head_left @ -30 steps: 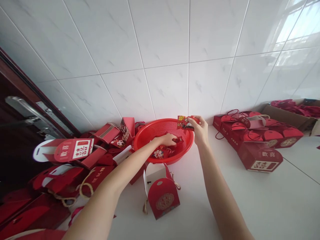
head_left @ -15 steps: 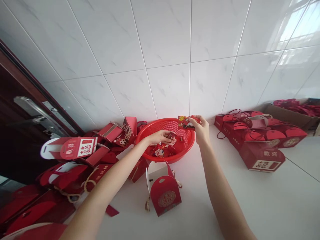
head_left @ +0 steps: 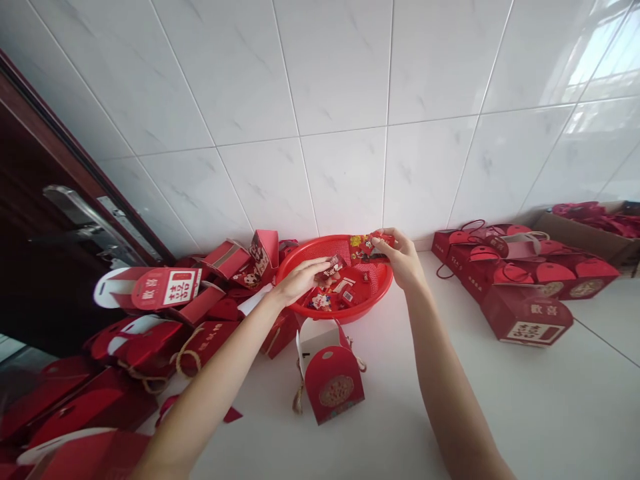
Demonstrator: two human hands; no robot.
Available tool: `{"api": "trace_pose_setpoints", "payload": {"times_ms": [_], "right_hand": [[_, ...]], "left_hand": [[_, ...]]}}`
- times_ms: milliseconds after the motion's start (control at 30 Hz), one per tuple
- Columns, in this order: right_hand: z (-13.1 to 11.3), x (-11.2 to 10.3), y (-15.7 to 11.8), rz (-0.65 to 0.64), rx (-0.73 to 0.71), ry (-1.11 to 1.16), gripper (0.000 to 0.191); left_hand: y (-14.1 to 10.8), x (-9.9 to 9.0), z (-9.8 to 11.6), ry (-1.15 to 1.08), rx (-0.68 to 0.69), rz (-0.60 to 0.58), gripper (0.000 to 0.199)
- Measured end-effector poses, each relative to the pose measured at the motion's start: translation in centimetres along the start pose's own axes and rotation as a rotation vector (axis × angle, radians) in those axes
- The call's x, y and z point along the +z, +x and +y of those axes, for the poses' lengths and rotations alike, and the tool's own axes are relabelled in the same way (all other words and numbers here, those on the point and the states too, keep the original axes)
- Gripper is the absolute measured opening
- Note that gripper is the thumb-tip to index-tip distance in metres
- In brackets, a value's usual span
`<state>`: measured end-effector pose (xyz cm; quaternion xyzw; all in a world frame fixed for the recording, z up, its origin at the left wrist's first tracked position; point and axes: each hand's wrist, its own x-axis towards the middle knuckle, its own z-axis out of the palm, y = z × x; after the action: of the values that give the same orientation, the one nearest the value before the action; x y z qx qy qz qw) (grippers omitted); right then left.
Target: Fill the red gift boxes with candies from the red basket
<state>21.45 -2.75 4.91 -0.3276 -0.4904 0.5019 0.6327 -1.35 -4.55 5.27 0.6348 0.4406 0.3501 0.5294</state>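
Over a red plastic basket (head_left: 376, 301) against the tiled wall, my right hand (head_left: 404, 259) pinches a red printed candy packet (head_left: 361, 249) by its right end. My left hand (head_left: 303, 279) reaches in from the left side and is closed on a small dark red wrapped candy (head_left: 332, 267). More red wrapped candies (head_left: 321, 300) lie in the bottom of the basket. In front of the basket stands a red gift box (head_left: 334, 383), its top open, with rope cords at its sides.
Many red gift boxes (head_left: 175, 287) are heaped on the left beside a dark door with a metal handle (head_left: 75, 203). Closed red boxes (head_left: 525, 267) stand in rows on the right. Behind them is a cardboard carton (head_left: 575, 230) holding dark pink things.
My left hand has lifted slightly and now shows a wrapped candy more plainly in its fingers. The packet in my right hand has come a little closer to it. The view has shifted slightly.
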Motion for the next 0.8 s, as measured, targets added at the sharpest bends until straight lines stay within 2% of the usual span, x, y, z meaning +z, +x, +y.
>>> {"api": "trace_pose_setpoints", "payload": {"times_ms": [100,267,333,467,600,700,800], "right_hand": [[-1.0,0.1,-0.6,-0.114,-0.036,-0.07,0.038],[-3.0,1.1,-2.6,-0.324,-0.156,-0.364,0.022],[-3.7,2.0,-3.6,-0.429,-0.197,-0.461,0.015],[-4.1,3.9,-5.4,-0.563,-0.207,-0.556,0.007],[-3.8,5.0,-6.4,-0.658,-0.208,-0.581,0.011],[-3.6,5.3,-6.7,-0.686,-0.221,-0.592,0.015],[-3.6,5.6,-7.0,-0.748,-0.244,-0.602,0.018]], "left_hand": [[-2.3,-0.2,0.7,0.056,0.047,0.008,0.045],[-7.1,0.3,1.8,0.522,0.133,0.005,0.043],[-8.9,0.8,1.8,0.641,0.147,-0.011,0.043],[-11.6,1.7,1.3,0.738,0.134,-0.045,0.046],[-13.4,2.3,0.7,0.752,0.118,-0.068,0.049],[-14.1,2.7,-0.1,0.667,0.118,0.052,0.037],[-14.4,3.2,-1.5,0.655,0.152,0.261,0.03]]}}
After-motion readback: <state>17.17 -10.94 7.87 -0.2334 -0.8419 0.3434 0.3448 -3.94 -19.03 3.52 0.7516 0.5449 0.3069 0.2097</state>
